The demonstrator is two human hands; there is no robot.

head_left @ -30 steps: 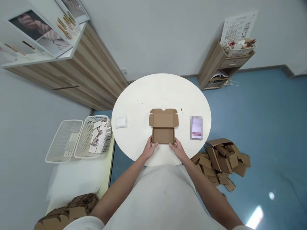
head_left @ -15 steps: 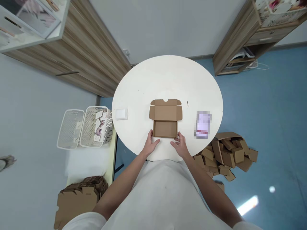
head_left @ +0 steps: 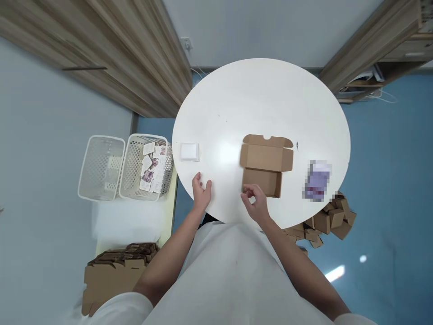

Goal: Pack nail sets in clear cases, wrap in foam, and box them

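Note:
A brown cardboard box (head_left: 267,157) rests on the white oval table with its lid folded back and its inside showing. My right hand (head_left: 256,201) is over the box's near left corner, thumb and fingers curved with a gap between them and nothing visible held. Left of the box, my left hand (head_left: 202,193) hovers near the table's front edge, fingers apart and holding nothing. Just beyond it lies a small white packet (head_left: 190,152), not touched. A blurred purple-and-white item (head_left: 317,180) lies to the right of the box.
White plastic baskets, one empty-looking (head_left: 101,168) and one with printed cards (head_left: 143,167), stand on a side surface at left. Flat cardboard sheets (head_left: 113,282) are stacked nearer me. Several small cardboard boxes (head_left: 329,221) lie on the floor at right. A wooden cabinet (head_left: 128,54) rises behind left.
Both hands have come off the box's sides. My left hand has moved left toward the white packet, while my right has shifted to the box's left corner. The view has swung left.

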